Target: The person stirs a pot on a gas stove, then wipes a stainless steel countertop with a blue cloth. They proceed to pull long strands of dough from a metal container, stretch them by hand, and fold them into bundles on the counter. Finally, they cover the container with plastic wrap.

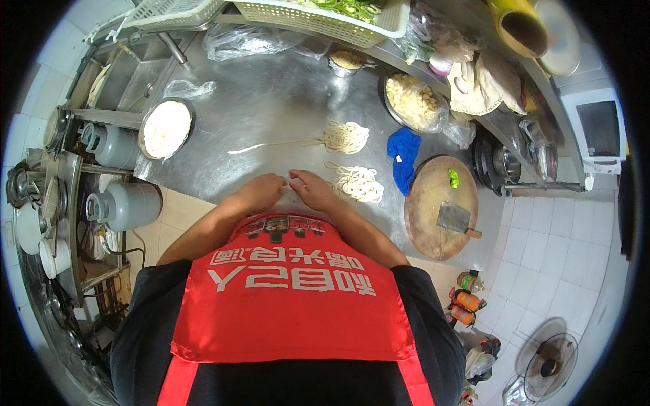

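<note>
On the steel counter (244,116) near its front edge, my left hand (261,192) and my right hand (312,190) lie close together, palms down. A bit of pale dough shows between them; how the fingers hold it is hidden. Just right of my right hand lies a loose pile of dough strands (358,183). Behind it is a second coiled pile of dough strands (345,138), with one long strand stretched to the left. A round metal tray with a pale, brightly lit surface (166,129) stands at the left.
Right: a round wooden chopping board (426,218) with a cleaver (454,218) and green pepper (453,178), a blue cloth (404,152), and a bowl of pale chunks (409,99). Back: a small metal bowl (346,63), plastic bags and a shelf basket (315,25). A sink (132,76) is back left.
</note>
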### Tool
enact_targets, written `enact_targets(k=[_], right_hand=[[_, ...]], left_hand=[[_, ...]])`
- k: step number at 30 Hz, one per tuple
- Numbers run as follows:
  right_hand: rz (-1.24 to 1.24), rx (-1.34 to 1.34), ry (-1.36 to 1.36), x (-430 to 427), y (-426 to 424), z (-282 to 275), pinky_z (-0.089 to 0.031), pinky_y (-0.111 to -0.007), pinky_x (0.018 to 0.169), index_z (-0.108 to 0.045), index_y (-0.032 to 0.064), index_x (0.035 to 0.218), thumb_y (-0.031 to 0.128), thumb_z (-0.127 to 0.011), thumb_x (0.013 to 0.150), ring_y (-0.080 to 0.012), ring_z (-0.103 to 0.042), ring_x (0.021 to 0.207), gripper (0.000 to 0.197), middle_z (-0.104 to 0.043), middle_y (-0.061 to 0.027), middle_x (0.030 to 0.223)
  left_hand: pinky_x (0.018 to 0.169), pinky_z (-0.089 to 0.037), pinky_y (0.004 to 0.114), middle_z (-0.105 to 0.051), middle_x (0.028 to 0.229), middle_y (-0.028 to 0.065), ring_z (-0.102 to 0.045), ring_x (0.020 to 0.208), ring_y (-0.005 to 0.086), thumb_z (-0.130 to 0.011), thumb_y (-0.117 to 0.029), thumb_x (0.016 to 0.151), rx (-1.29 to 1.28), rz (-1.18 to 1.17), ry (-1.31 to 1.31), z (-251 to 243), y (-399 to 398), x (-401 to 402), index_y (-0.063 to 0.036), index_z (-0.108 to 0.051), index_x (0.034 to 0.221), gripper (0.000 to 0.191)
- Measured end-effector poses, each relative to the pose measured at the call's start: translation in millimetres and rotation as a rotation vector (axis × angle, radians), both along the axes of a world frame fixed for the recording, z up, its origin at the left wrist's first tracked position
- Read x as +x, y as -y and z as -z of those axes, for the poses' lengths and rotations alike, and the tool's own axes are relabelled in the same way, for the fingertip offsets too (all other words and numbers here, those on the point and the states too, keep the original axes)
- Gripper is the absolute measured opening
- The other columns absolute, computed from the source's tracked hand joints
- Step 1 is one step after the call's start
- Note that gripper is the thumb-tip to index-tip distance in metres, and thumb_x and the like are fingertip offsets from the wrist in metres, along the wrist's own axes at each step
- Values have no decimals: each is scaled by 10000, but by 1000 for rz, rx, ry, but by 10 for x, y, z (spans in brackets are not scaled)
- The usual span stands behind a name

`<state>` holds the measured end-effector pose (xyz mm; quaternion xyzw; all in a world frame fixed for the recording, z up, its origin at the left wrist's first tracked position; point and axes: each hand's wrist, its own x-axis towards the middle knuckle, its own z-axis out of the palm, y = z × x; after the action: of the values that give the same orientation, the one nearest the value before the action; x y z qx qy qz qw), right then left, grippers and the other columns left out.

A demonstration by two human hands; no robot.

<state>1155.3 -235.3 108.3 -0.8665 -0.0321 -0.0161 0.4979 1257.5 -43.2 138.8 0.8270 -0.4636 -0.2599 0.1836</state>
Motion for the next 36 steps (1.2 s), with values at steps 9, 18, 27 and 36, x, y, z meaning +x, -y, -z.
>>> enact_targets(k=[9, 18, 27, 36], right_hand=[[-102, -189, -255, 39, -103, -400, -507, -483, 788, -666, 68, 976, 418, -486, 1008, -382, -655, 901, 394, -691, -182, 955], [-85, -455, -314, -79, 322, -100, -504, -496, 810, -670, 75, 974, 408, -495, 994, -391, -649, 911, 376, -690, -175, 954], [-166, -233, 18, 148, -77, -245, -504, -492, 856, -673, 66, 1051, 398, -542, 985, -406, -630, 1006, 363, -673, -174, 1131], [-132, -343, -276, 126, -98, -291, -512, -487, 820, -653, 49, 929, 403, -476, 1009, -397, -641, 937, 404, -676, -198, 962]], left_hand=[[664, -517, 369, -701, 819, 119, -671, 721, 218, -653, -214, 928, -161, -313, -290, -324, -198, 58, 9, -675, 1035, 248], [610, -530, 209, -659, 843, 59, -635, 712, 125, -602, 0, 948, -530, -1143, -1102, 106, -883, 275, 31, -651, 1013, 87], [700, -540, 297, -721, 912, 127, -674, 773, 160, -575, -96, 944, -490, -490, -481, 17, -300, -24, 24, -660, 1173, 272], [619, -547, 250, -672, 791, 59, -645, 681, 137, -631, -105, 962, -447, -875, -923, -167, -652, 114, 17, -673, 949, 130]])
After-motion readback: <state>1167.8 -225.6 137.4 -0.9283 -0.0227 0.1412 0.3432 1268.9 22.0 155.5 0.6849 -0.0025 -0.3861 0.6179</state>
